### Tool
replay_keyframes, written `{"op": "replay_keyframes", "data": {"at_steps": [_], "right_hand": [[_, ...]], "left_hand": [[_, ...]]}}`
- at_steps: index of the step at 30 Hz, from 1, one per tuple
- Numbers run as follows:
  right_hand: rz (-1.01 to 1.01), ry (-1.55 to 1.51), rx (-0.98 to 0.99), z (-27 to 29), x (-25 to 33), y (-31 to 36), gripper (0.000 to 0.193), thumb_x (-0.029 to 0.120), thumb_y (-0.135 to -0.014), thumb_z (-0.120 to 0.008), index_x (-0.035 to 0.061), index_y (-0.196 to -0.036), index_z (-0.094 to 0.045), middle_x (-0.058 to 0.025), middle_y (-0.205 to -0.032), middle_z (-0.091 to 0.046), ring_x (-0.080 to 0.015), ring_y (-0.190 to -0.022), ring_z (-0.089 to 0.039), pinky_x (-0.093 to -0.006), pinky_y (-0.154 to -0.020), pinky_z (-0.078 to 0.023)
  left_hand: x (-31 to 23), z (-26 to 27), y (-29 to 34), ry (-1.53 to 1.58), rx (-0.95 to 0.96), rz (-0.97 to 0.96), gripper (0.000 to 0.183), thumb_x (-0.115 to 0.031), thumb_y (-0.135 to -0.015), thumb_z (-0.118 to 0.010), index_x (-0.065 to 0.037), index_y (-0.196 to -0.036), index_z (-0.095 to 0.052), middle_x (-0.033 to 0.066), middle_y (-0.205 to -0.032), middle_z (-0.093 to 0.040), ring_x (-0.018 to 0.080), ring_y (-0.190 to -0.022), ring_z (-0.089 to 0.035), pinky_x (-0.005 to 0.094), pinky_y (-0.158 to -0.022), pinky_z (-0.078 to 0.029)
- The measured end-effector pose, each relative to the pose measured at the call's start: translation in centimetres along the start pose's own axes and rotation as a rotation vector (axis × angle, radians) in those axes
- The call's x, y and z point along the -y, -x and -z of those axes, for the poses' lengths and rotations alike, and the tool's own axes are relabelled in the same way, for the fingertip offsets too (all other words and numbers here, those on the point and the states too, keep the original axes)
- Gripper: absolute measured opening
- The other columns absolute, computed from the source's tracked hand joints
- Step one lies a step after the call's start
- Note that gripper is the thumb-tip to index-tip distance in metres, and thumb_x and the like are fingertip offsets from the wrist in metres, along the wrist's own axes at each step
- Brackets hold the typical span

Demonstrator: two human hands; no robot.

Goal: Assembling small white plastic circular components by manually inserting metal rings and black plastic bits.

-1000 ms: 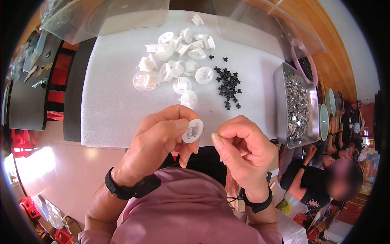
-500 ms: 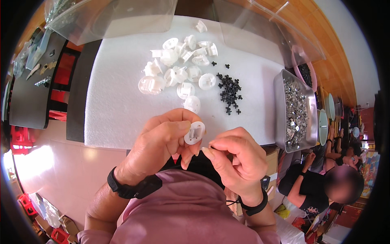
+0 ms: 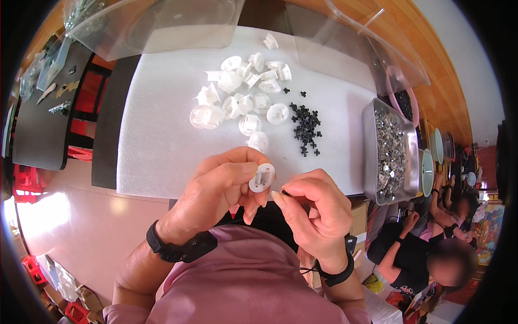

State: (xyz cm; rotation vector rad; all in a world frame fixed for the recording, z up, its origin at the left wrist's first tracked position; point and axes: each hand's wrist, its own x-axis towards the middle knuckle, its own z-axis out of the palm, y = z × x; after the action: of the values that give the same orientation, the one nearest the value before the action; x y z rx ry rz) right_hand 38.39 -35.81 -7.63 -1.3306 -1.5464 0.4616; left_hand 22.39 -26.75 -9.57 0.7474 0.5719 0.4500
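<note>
My left hand (image 3: pixel 213 186) grips a round white plastic part (image 3: pixel 263 178) by its edge, with a recessed slot facing up. Just to its right, my right hand (image 3: pixel 324 213) pinches a small black piece (image 3: pixel 285 193) between thumb and forefinger; the fingers cover most of it, so its shape cannot be made out. A gap separates the black piece from the white part. Beyond my hands, several similar white round parts (image 3: pixel 250 125) lie loosely heaped on a white foam sheet (image 3: pixel 162 135). Right of them is a pile of small black cross-shaped pieces (image 3: pixel 306 127).
A metal tray (image 3: pixel 370 156) of small shiny metal parts stands at the sheet's right edge, with a pink basin (image 3: pixel 414 102) behind it. Clear plastic bins (image 3: pixel 156 27) border the far side. A person in black (image 3: pixel 396 248) sits at the right.
The view has shifted slightly. Both hands keep their grips, and the black piece is still held just right of the white part.
</note>
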Motion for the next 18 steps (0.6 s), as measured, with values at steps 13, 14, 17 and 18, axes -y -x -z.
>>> {"op": "replay_keyframes", "data": {"at_steps": [13, 14, 17, 18], "right_hand": [[-0.113, -0.114, -0.029, -0.21, -0.21, -0.48, 0.011, -0.008, -0.082, -0.066, -0.0026, -0.091, -0.063, -0.0071, -0.078, -0.060, -0.0107, -0.060, -0.055, -0.0234, -0.052, -0.044], [-0.114, -0.113, -0.028, -0.18, -0.32, -0.45, 0.011, -0.008, -0.082, -0.066, -0.0026, -0.091, -0.063, -0.0071, -0.078, -0.060, -0.0107, -0.060, -0.055, -0.0234, -0.052, -0.044], [0.025, 0.037, -0.019, -0.10, -0.61, -0.43, 0.013, -0.009, -0.081, -0.066, -0.0025, -0.092, -0.063, -0.0075, -0.077, -0.060, -0.0112, -0.059, -0.056, -0.0229, -0.050, -0.044], [0.036, 0.050, -0.016, -0.06, -0.64, -0.43, 0.013, -0.010, -0.081, -0.066, -0.0025, -0.091, -0.063, -0.0076, -0.077, -0.059, -0.0115, -0.059, -0.056, -0.0229, -0.050, -0.044]], "left_hand": [[0.07, 0.14, -0.02, 0.057, 0.011, 0.002, 0.033, -0.025, -0.093, -0.046, 0.004, -0.105, -0.056, 0.0109, -0.076, -0.061, 0.0161, -0.054, -0.055, 0.0230, -0.048, -0.041], [0.06, 0.12, -0.01, 0.057, 0.009, 0.004, 0.033, -0.025, -0.093, -0.046, 0.004, -0.105, -0.056, 0.0109, -0.076, -0.061, 0.0161, -0.054, -0.055, 0.0231, -0.048, -0.041], [0.00, 0.03, -0.02, 0.055, 0.008, 0.009, 0.033, -0.025, -0.093, -0.046, 0.004, -0.105, -0.055, 0.0109, -0.075, -0.060, 0.0162, -0.055, -0.055, 0.0232, -0.049, -0.041], [0.01, 0.06, -0.02, 0.056, 0.007, 0.009, 0.033, -0.025, -0.093, -0.046, 0.004, -0.105, -0.055, 0.0109, -0.075, -0.060, 0.0162, -0.055, -0.055, 0.0232, -0.049, -0.041]]}}
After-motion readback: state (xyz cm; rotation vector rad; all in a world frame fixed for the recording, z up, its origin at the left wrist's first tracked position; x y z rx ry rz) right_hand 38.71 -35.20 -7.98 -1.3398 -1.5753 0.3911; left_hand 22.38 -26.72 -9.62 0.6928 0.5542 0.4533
